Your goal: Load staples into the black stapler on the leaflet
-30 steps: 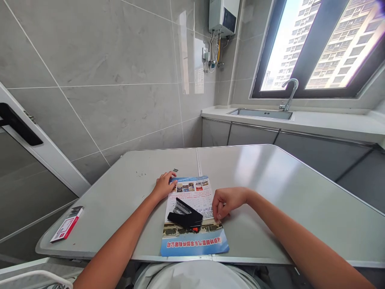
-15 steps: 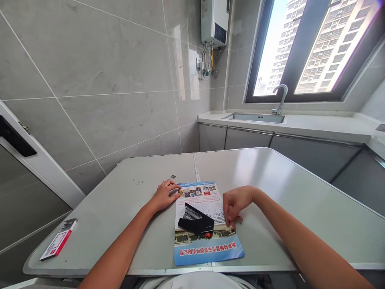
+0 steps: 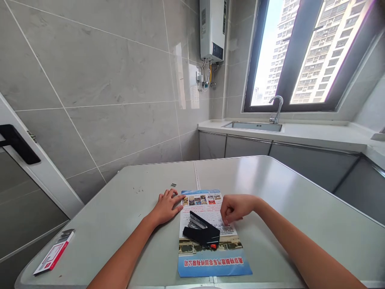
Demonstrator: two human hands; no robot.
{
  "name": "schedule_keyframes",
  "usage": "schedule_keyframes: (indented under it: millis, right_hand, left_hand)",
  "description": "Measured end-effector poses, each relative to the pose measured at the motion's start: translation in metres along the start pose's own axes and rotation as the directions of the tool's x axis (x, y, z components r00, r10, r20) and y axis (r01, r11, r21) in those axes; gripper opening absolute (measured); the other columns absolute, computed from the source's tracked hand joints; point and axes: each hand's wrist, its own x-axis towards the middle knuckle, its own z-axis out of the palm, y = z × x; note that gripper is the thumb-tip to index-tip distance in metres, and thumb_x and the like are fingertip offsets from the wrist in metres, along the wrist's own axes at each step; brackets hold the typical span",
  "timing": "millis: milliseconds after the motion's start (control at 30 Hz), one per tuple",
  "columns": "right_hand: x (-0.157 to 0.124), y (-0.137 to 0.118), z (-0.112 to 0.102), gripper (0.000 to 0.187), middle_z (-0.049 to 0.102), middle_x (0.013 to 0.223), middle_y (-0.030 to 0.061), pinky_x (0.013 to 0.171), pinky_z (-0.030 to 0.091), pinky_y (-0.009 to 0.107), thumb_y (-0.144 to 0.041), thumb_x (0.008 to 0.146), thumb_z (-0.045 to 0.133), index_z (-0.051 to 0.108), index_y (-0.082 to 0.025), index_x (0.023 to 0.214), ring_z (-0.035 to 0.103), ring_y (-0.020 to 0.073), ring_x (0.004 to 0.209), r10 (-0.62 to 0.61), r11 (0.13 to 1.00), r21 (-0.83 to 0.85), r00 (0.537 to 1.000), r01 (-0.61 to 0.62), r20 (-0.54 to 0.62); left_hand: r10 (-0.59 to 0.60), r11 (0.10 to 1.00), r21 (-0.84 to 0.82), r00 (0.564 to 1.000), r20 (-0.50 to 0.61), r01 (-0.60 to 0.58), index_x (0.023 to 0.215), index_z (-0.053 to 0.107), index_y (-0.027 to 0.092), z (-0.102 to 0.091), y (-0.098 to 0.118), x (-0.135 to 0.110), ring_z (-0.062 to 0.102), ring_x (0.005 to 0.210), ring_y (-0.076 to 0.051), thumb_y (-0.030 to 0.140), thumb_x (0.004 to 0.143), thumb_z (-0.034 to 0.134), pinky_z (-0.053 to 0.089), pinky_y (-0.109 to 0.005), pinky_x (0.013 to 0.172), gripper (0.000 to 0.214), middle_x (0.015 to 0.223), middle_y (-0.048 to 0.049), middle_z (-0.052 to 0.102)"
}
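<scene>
A printed flyer (image 3: 210, 245) with a blue bottom band lies on the grey table (image 3: 285, 200) in front of me. A black stapler (image 3: 201, 232) with a red tip rests on its middle, hinged open. My left hand (image 3: 167, 206) lies flat with fingers stretched, touching the flyer's upper left corner. My right hand (image 3: 236, 208) is curled at the flyer's right edge, fingertips pinched down on the paper. Whether anything small is between those fingers I cannot make out.
A red and white staple box (image 3: 52, 253) lies near the table's left corner. Loose staples (image 3: 173, 185) sit beyond my left hand. A counter with sink (image 3: 255, 126) and tap runs under the window; a tiled wall stands on the left.
The camera has tilted and shifted, so everything sits lower and further right in view. My right hand has slid up along the flyer's right edge. My left hand stays at the corner.
</scene>
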Motion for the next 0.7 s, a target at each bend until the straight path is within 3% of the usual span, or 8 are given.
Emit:
schedule_keyframes:
  millis: [67, 133, 300, 400, 567, 700]
  right_hand:
    - [0.009, -0.009, 0.007, 0.047, 0.044, 0.057, -0.0067, 0.054, 0.027, 0.024, -0.06, 0.09, 0.067, 0.073, -0.014, 0.085, 0.034, 0.0091, 0.055, -0.106, 0.992, -0.102, 0.948, 0.079, -0.301]
    - [0.019, -0.019, 0.018, 0.045, 0.044, 0.066, -0.0059, 0.058, 0.028, 0.025, -0.061, 0.091, 0.067, 0.068, -0.016, 0.089, 0.034, 0.0102, 0.062, -0.202, 0.971, -0.203, 0.891, 0.127, -0.408]
    - [0.046, -0.028, 0.052, 0.068, 0.056, 0.104, 0.002, 0.073, 0.039, 0.026, -0.067, 0.065, 0.087, 0.058, -0.021, 0.106, 0.05, 0.0173, 0.085, -0.294, 0.899, -0.411, 0.903, 0.15, -0.314]
    - [0.058, -0.022, 0.065, 0.078, 0.055, 0.109, 0.0032, 0.077, 0.043, 0.028, -0.062, 0.051, 0.094, 0.057, -0.022, 0.107, 0.053, 0.0199, 0.089, -0.279, 0.899, -0.414, 0.912, 0.139, -0.3]
    - [0.062, -0.021, 0.067, 0.07, 0.055, 0.113, 0.0025, 0.072, 0.042, 0.026, -0.04, 0.053, 0.092, 0.058, -0.023, 0.112, 0.052, 0.0171, 0.083, -0.278, 0.885, -0.449, 0.915, 0.125, -0.293]
    - [0.056, -0.027, 0.064, 0.076, 0.062, 0.112, 0.0041, 0.077, 0.045, 0.029, -0.033, 0.055, 0.085, 0.058, -0.024, 0.126, 0.057, 0.0206, 0.088, -0.336, 0.873, -0.46, 0.885, 0.163, -0.323]
  left_hand:
    - [-0.005, 1.0, 0.001, 1.0, -0.01, 0.005, 0.144, 0.059, 0.042, 0.0, 0.002, 0.0, 0.047, 0.127, -0.031, 0.047, 0.099, 0.055, 0.038, -0.05, 0.108, 0.045, 0.138, -0.0076, 0.053]
    - [-0.015, 1.0, 0.008, 1.0, -0.019, 0.015, 0.142, 0.06, 0.04, 0.0, 0.003, 0.0, 0.048, 0.127, -0.031, 0.046, 0.099, 0.056, 0.039, -0.05, 0.107, 0.044, 0.138, -0.0076, 0.053]
    - [-0.019, 1.0, 0.012, 0.999, -0.034, 0.019, 0.142, 0.06, 0.041, 0.0, 0.002, -0.001, 0.048, 0.126, -0.031, 0.047, 0.099, 0.056, 0.04, -0.049, 0.105, 0.044, 0.137, -0.0073, 0.054]
    - [-0.018, 1.0, 0.007, 0.999, -0.038, 0.019, 0.142, 0.06, 0.04, 0.002, 0.001, -0.001, 0.049, 0.126, -0.031, 0.046, 0.098, 0.057, 0.04, -0.049, 0.106, 0.044, 0.137, -0.0073, 0.054]
    - [-0.025, 1.0, -0.009, 0.999, -0.047, 0.024, 0.139, 0.061, 0.04, 0.003, 0.001, 0.0, 0.05, 0.126, -0.031, 0.045, 0.097, 0.059, 0.04, -0.049, 0.106, 0.043, 0.136, -0.0073, 0.055]
    - [-0.022, 1.0, -0.008, 0.999, -0.042, 0.022, 0.139, 0.061, 0.04, 0.001, 0.002, 0.0, 0.049, 0.127, -0.031, 0.045, 0.097, 0.058, 0.04, -0.05, 0.105, 0.042, 0.137, -0.0075, 0.055]
